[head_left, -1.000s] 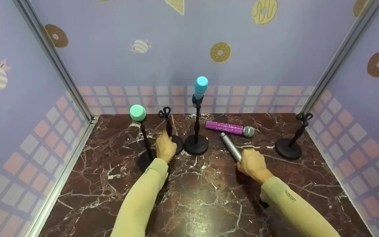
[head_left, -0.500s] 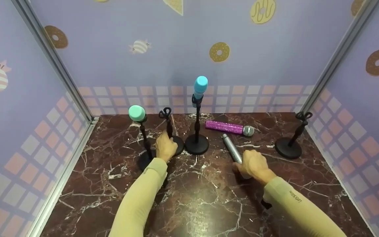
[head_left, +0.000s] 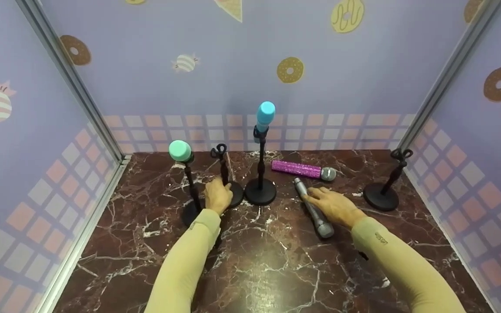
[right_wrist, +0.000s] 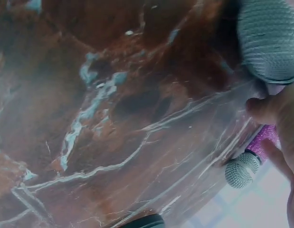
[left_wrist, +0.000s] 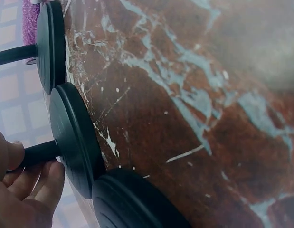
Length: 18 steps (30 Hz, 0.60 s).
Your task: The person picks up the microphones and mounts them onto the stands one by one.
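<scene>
Both hands are down among mics and stands at a dark marbled desk [head_left: 268,265], the person's arms in pale yellow sleeves [head_left: 181,265]. The L hand [head_left: 218,195] has its fingers [left_wrist: 51,187] curled round the black pole of the mid stand [head_left: 224,170], nr its round base, btwn the green mic's stand [head_left: 191,182] and the blue mic's stand [head_left: 260,192]. The R hand [head_left: 333,205] is over the silver mic [head_left: 315,213], which lies slantwise on the desk, mesh head twd the person; its fingers cross the handle, but can't tell if they grip or just rest. Just behind, the glittery pink mic [head_left: 296,168] lies crosswise, head to R. Green mic [head_left: 180,151] and blue mic [head_left: 265,114] sit up in their clips. The R stand [head_left: 381,196] is upright, well apart, far R. Bkgd: lilac wall [head_left: 342,78] w/ doughnuts & checks.
</scene>
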{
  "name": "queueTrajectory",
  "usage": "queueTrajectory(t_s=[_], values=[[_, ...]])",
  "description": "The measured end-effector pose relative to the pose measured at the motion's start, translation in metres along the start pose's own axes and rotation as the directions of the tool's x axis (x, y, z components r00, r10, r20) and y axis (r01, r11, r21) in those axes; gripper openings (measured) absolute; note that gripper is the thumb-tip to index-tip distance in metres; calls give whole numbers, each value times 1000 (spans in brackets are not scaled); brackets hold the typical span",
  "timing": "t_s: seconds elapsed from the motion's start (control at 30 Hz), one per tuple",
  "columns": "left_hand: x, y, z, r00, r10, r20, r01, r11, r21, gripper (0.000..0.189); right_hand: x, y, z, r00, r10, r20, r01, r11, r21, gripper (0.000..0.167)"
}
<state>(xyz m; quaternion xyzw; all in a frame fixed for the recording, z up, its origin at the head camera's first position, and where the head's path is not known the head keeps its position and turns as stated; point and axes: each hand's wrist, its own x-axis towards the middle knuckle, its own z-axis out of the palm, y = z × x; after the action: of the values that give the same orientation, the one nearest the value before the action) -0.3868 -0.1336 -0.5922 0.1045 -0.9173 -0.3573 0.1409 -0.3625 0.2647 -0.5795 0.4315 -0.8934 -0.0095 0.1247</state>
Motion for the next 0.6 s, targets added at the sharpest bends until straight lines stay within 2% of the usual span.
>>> queueTrajectory(t_s=[0.03, 0.13, 0.27, 0.37, 0.47, 0.6], values=[[0, -1, 1, 1000, 10, 0, -10, 1000, 4, 25, 1, 1, 2, 999, -36, -11, 36, 999, -28, 56], [13, -24, 22, 995, 91, -47, -90, 996, 24, 23, 2, 1, 5, 994, -108, -12, 107, 991, -79, 53], [12, -31, 31, 985, 150, -86, -147, 988, 50, 21, 3, 0, 6, 987, -161, 20, 162, 979, -127, 54], [-5, -12, 13, 989, 133, -65, -132, 991, 14, 19, 3, -1, 8, 978, -207, 1, 204, 964, -172, 54], [-12, -7, 10, 987, 141, -73, -141, 990, 3, 16, 5, -1, 12, 962, -268, -45, 253, 944, -213, 51], [-21, 3, 2, 991, 128, -36, -128, 992, 7, 16, 6, -2, 17, 939, -331, -87, 299, 918, -261, 46]])
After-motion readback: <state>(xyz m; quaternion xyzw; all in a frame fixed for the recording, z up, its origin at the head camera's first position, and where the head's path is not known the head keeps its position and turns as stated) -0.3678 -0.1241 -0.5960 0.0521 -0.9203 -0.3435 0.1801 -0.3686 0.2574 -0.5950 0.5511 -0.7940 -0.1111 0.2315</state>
